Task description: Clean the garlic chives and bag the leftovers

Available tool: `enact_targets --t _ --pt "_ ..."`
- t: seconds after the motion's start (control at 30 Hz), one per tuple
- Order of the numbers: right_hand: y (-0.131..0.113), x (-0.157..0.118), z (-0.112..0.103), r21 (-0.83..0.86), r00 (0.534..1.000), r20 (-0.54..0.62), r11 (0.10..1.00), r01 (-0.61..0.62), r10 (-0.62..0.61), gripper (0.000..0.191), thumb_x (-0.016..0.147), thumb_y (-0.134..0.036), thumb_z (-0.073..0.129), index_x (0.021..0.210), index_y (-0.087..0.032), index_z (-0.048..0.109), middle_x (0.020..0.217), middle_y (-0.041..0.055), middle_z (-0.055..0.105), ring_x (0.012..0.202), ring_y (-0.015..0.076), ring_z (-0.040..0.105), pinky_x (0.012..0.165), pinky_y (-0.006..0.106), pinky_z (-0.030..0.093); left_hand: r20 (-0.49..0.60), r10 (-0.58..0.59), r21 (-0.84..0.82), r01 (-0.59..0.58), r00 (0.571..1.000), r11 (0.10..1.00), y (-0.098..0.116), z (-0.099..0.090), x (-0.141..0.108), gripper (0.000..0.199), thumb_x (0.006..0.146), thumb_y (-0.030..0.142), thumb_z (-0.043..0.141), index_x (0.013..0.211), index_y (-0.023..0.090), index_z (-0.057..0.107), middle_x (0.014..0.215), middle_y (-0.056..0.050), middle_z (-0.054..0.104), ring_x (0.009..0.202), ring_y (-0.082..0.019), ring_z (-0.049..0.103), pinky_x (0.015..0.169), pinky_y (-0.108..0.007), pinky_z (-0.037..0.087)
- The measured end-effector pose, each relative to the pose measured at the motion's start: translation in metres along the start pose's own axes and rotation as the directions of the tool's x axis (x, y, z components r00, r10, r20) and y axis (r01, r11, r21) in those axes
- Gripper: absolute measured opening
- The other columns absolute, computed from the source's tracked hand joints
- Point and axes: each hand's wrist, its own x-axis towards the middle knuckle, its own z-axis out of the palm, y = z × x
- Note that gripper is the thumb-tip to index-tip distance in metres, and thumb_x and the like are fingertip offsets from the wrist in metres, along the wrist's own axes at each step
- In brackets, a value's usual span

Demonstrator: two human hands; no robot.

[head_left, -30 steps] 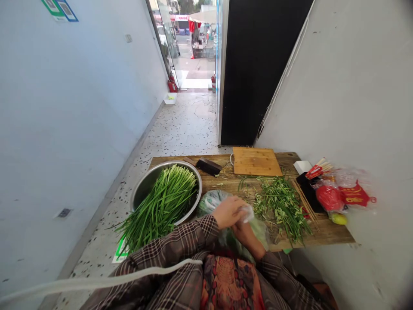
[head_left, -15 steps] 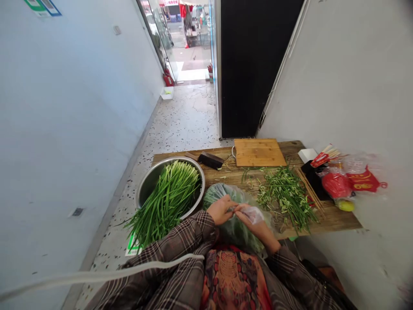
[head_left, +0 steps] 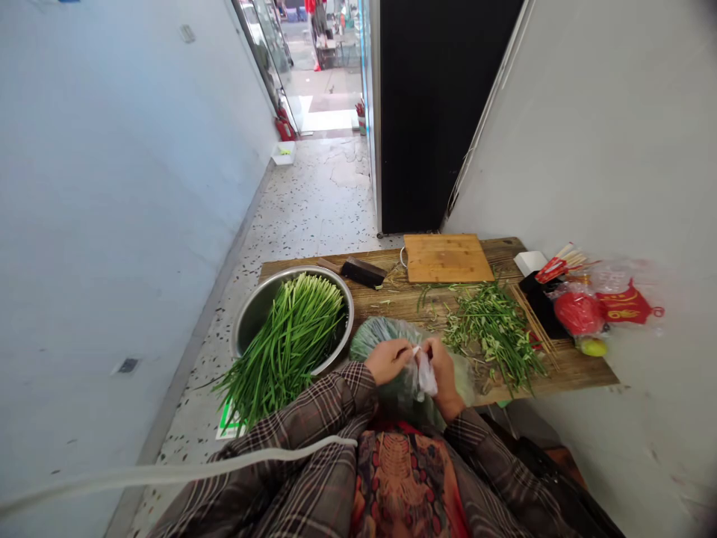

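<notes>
A clear plastic bag [head_left: 386,329] filled with something green lies at the table's near edge, in front of my body. Its gathered, twisted neck stands up between my two hands. My left hand [head_left: 388,361] pinches the neck from the left, fingertips closed. From the right, my right hand [head_left: 442,373] has its fingers curled round the same plastic, and a white crumpled end hangs between the hands. Left of the bag, a steel basin [head_left: 242,325] holds a big bundle of garlic chives [head_left: 291,336], their green ends drooping over the rim.
On the wooden table [head_left: 364,302], a cutting board [head_left: 448,258] lies at the back and a dark block-like object [head_left: 363,273] near the basin. Loose green trimmings [head_left: 498,329] are heaped right. Beyond them sit chopsticks [head_left: 563,261] and red plastic-wrapped items [head_left: 579,312] by the wall.
My right hand has turned upright and curled round the bag's neck, whose white end now hangs between the hands. My left hand stays close to its place. The view has tipped slightly.
</notes>
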Motion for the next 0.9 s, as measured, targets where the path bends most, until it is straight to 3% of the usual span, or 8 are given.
enact_targets --t 0.1,0.17,0.27,0.4,0.6,0.67,0.77,0.9 --pt "-0.003 0.000 -0.003 0.025 1.000 0.017 0.999 0.024 -0.024 0.017 0.084 -0.035 0.051 0.075 -0.023 0.044 0.070 -0.0029 0.048 0.065 0.0146 0.045 0.060 0.026 0.035 0.044 0.002 -0.124 0.004 0.999 0.992 -0.009 -0.005 0.001 0.025 0.087 0.017 0.046 0.105 0.014 0.062 0.068 0.003 0.056 0.064 -0.011 0.049 0.065 -0.023 0.040" --pt "-0.005 0.000 -0.010 0.017 0.995 0.086 0.998 0.056 -0.057 0.021 0.085 -0.036 0.054 0.071 -0.022 0.045 0.068 -0.0030 0.048 0.063 0.0138 0.044 0.059 0.026 0.033 0.118 0.010 -0.134 0.006 0.993 0.991 -0.013 -0.007 0.001 0.026 0.083 0.015 0.049 0.103 0.013 0.065 0.071 0.002 0.060 0.065 -0.011 0.050 0.065 -0.022 0.040" --pt "-0.009 0.001 -0.020 0.051 0.971 0.217 0.995 0.090 -0.099 0.023 0.090 -0.037 0.052 0.074 -0.021 0.051 0.069 -0.0019 0.052 0.064 0.0139 0.047 0.061 0.026 0.034 0.145 -0.032 -0.052 0.040 0.989 0.998 -0.015 -0.007 0.001 0.017 0.079 0.017 0.054 0.089 0.014 0.067 0.072 0.000 0.062 0.064 -0.011 0.052 0.062 -0.021 0.039" --pt "-0.012 -0.004 -0.033 0.081 0.933 0.318 0.986 0.149 -0.167 0.026 0.095 -0.038 0.046 0.080 -0.021 0.059 0.082 0.0033 0.060 0.078 0.0173 0.055 0.071 0.028 0.041 0.063 -0.056 0.093 0.050 0.996 0.994 -0.015 -0.005 -0.003 0.012 0.077 0.015 0.053 0.080 0.016 0.064 0.072 0.000 0.061 0.065 -0.013 0.052 0.062 -0.023 0.036" --pt "-0.008 -0.027 -0.050 0.051 0.856 0.463 0.971 0.235 -0.231 0.029 0.094 -0.035 0.046 0.073 -0.023 0.062 0.076 0.0050 0.062 0.075 0.0206 0.058 0.068 0.031 0.045 0.057 -0.099 0.337 0.074 0.993 0.939 -0.020 -0.003 -0.006 0.013 0.080 0.014 0.048 0.074 0.019 0.059 0.077 -0.002 0.063 0.072 -0.016 0.057 0.063 -0.025 0.035" --pt "0.000 -0.034 -0.054 0.082 0.871 0.446 0.978 0.190 -0.207 0.029 0.093 -0.038 0.048 0.075 -0.024 0.066 0.076 0.0058 0.065 0.075 0.0219 0.061 0.070 0.033 0.048 0.065 -0.119 0.331 0.091 0.991 0.939 -0.022 -0.004 -0.008 0.015 0.081 0.014 0.048 0.074 0.019 0.060 0.077 -0.002 0.064 0.073 -0.016 0.058 0.064 -0.025 0.037" --pt "0.016 -0.039 -0.057 0.123 0.934 0.355 0.992 0.002 -0.046 0.029 0.089 -0.045 0.054 0.079 -0.023 0.070 0.080 0.0069 0.071 0.075 0.0232 0.065 0.072 0.035 0.052 0.110 -0.129 0.290 0.092 0.986 0.953 -0.022 -0.003 -0.014 0.012 0.083 0.024 0.053 0.089 0.022 0.064 0.078 0.000 0.067 0.074 -0.016 0.062 0.065 -0.024 0.040" --pt "0.019 -0.030 -0.058 0.207 0.942 0.272 0.944 -0.259 0.198 0.036 0.081 -0.053 0.061 0.083 -0.018 0.071 0.081 0.0090 0.074 0.073 0.0241 0.067 0.067 0.034 0.055 0.209 0.005 0.365 -0.083 0.978 0.927 -0.014 0.008 -0.027 0.049 0.074 0.044 0.070 0.117 0.022 0.059 0.091 -0.007 0.072 0.086 -0.026 0.067 0.074 -0.032 0.047"
